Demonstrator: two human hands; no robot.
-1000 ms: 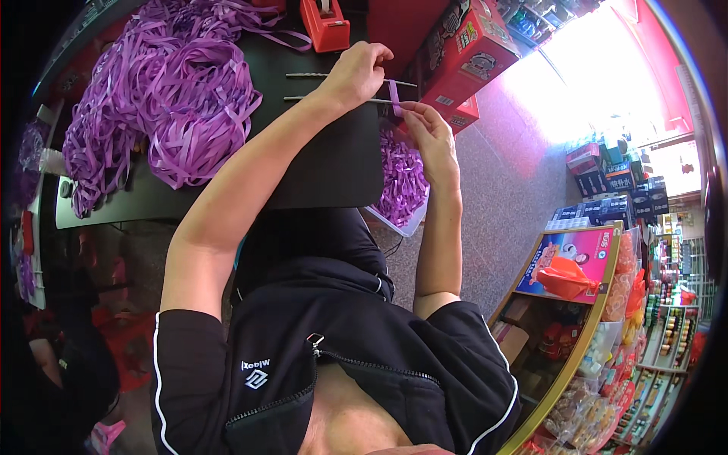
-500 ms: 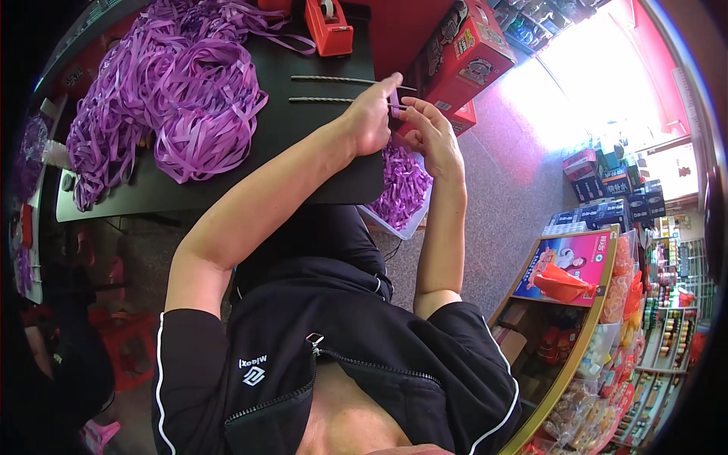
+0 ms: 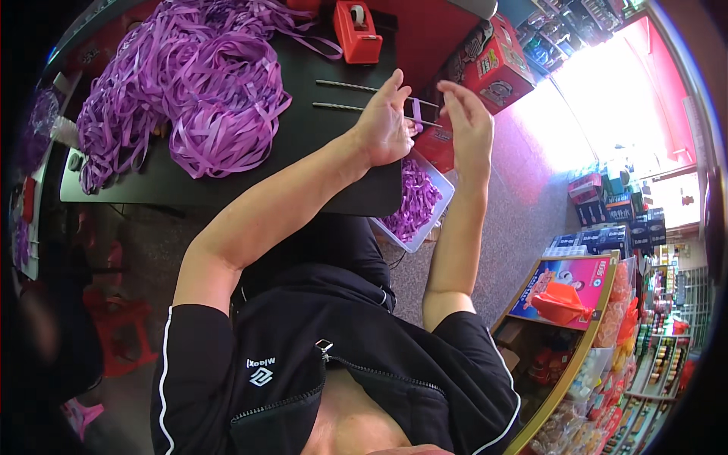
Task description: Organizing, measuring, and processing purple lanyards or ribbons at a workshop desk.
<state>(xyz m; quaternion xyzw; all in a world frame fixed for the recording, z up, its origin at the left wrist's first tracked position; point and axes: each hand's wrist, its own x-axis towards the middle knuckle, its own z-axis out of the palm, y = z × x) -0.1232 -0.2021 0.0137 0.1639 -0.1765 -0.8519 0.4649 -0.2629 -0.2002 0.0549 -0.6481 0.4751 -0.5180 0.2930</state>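
Observation:
Two thin twisted metal rods [image 3: 334, 106] stick out side by side over the right end of the dark table. A short purple ribbon [image 3: 416, 111] is looped across them near their tips. My left hand [image 3: 385, 127] is beside the rods with its fingers apart, the lower fingertips close to the ribbon; whether they touch it I cannot tell. To the right of the rod tips, my right hand [image 3: 472, 125] is raised with fingers apart and nothing visible in it. Below both hands, a clear plastic tub [image 3: 438, 220] holds many small purple ribbon pieces [image 3: 412, 208].
A large heap of purple ribbon [image 3: 227, 106] covers the table's left part. A red tape dispenser [image 3: 358, 34] stands at the table's far edge. Red boxes [image 3: 497, 64] are beyond my right hand. A display counter [image 3: 565, 292] with packaged goods stands at the right.
My right hand has moved right, away from the rods and my left hand, and its fingers have spread. The ribbon across the rods now shows plainly. The view has shifted slightly.

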